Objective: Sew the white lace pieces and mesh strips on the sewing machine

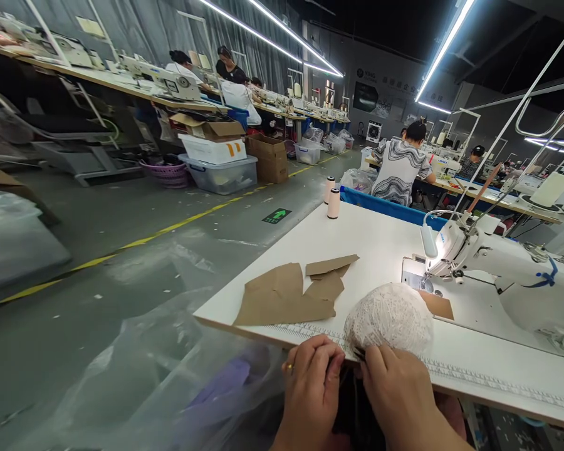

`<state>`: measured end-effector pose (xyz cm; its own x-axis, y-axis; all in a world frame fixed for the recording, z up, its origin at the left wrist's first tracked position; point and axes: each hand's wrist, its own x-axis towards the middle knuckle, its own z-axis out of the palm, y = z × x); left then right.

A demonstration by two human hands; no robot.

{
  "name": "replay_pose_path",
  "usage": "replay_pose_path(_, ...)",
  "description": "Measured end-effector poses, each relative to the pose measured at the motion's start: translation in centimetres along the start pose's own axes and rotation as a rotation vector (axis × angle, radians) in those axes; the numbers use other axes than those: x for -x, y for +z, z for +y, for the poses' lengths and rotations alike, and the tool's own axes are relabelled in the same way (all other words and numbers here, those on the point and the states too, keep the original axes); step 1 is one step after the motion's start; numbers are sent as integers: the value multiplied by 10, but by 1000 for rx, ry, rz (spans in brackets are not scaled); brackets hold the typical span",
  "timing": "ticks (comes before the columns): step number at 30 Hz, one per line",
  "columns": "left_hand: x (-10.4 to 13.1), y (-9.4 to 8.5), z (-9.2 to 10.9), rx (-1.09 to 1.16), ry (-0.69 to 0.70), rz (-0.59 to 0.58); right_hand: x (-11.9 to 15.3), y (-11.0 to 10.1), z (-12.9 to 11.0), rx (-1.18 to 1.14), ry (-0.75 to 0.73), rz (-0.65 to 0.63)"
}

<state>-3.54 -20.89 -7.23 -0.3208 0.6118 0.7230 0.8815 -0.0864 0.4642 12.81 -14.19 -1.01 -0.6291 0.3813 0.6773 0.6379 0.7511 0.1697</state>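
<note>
Both hands, left hand (pixel 311 376) and right hand (pixel 395 382), are pinching closed on the domed white lace piece (pixel 389 318) at the white desk's (pixel 376 244) near edge, seemingly aligning it before feeding toward the white sewing machine (pixel 498 263).

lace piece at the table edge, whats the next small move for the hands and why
Probably slide the lace piece forward toward the needle of the sewing machine. Both the left hand and the right hand pinch something dark and small at its near edge, right at the table rim, and the lace lies short of the needle.
</note>
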Motion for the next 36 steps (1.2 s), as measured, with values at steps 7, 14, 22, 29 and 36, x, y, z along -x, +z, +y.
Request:
replay_pose_path(7,2,-4,4,63,21,-15,-10,9,-5,57,-7,-135)
replay_pose_path(14,-5,-14,9,165,84,10,-6,-1,-2,-20,-35,-113)
replay_pose_path(22,-23,5,9,-96,23,71,8,-13,6,-86,-26,-148)
replay_pose_path(29,-30,5,15,-52,-8,37,-4,-14,6,-52,-6,-78)
replay_pose_path(36,-29,-2,6,40,40,62,-19,-8,1,43,-43,-55)
